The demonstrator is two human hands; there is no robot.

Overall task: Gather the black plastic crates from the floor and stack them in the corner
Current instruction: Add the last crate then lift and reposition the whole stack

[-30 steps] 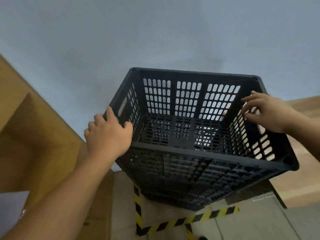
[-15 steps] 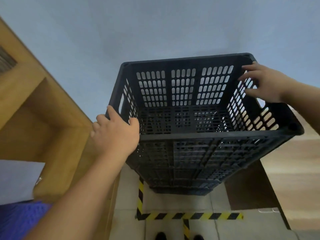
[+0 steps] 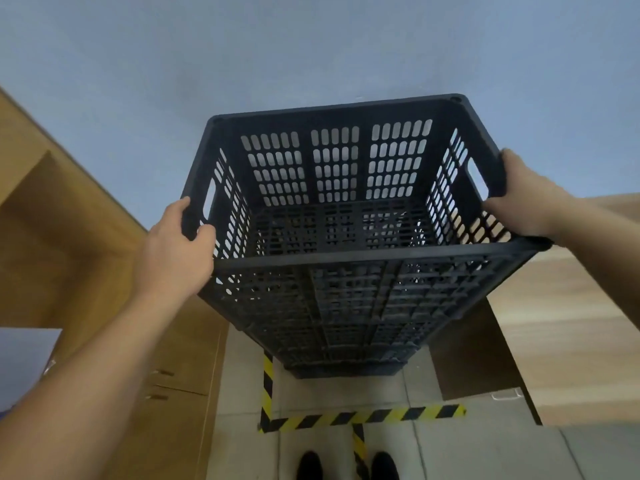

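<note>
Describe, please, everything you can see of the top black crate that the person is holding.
The top black crate looks like moulded plastic, rectangular and open-topped, with walls and floor pierced by rows of slots and a handle hole in each short side. It is empty and sits upright and roughly level on a stack of similar crates near the blue-grey wall. The left hand grips its left rim by the handle hole; the right hand grips its right rim.

Setting: storeroom or workshop corner.
Floor marking: black-and-yellow hazard tape on pale tiled floor.
Flanking the tape: wooden cabinets left, wooden panels right.
Behind: plain blue-grey wall.
</note>
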